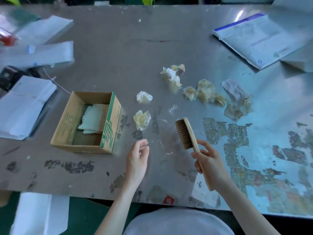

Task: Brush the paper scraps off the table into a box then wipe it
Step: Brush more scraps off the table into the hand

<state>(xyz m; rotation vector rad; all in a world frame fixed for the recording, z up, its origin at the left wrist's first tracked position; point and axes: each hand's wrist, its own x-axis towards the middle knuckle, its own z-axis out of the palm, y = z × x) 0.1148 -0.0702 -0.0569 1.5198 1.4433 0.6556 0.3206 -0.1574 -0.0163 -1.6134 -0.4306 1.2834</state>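
Several crumpled paper scraps lie on the worn grey table (pixel 118 48): one (pixel 142 119) close to the box, another (pixel 144 97) behind it, and a loose row (pixel 205 90) stretching to the right. An open cardboard box (pixel 111 126) with green print stands left of centre, a pale green cloth (pixel 94 118) lying inside it. My right hand (pixel 209 164) grips the handle of a wooden brush (pixel 186 134), bristles facing left, held above the table right of the nearest scrap. My left hand (pixel 138 158) hovers with loosely curled fingers, holding nothing, just right of the box.
Stacks of white paper (pixel 23 106) and plastic bags (pixel 49 51) crowd the left side. A blue-edged mailer bag (pixel 254 39) lies at the back right. The table's front edge (pixel 101 197) runs just before my body, with a white sheet (pixel 40 214) below it.
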